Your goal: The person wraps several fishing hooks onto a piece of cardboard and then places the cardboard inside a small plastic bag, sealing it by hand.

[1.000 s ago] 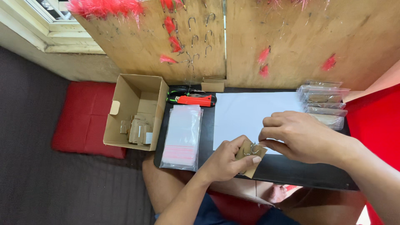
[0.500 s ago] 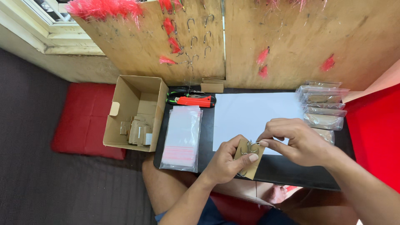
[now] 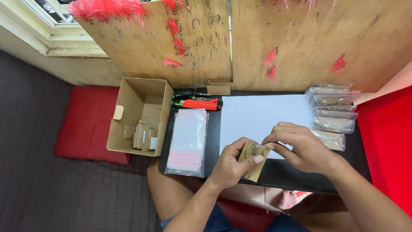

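Observation:
My left hand (image 3: 229, 165) grips a small brown cardboard card (image 3: 256, 170) over the front edge of the black board (image 3: 296, 176) on my lap. My right hand (image 3: 300, 146) pinches a metal fish hook (image 3: 257, 148) at the card's top, fingertips touching the card. A white sheet (image 3: 257, 114) lies just behind both hands. How the hook sits on the card is partly hidden by my fingers.
A stack of clear zip bags (image 3: 188, 141) lies left of the hands. Red-handled pliers (image 3: 199, 103) rest at the back. An open cardboard box (image 3: 139, 116) holds several carded pieces. Filled clear bags (image 3: 332, 109) pile at the right. Plywood panels (image 3: 309, 38) with hooks and red feathers stand behind.
My right hand has slid down and left from above the card to its top edge, fingertips now on the hook. The left hand keeps its hold on the card.

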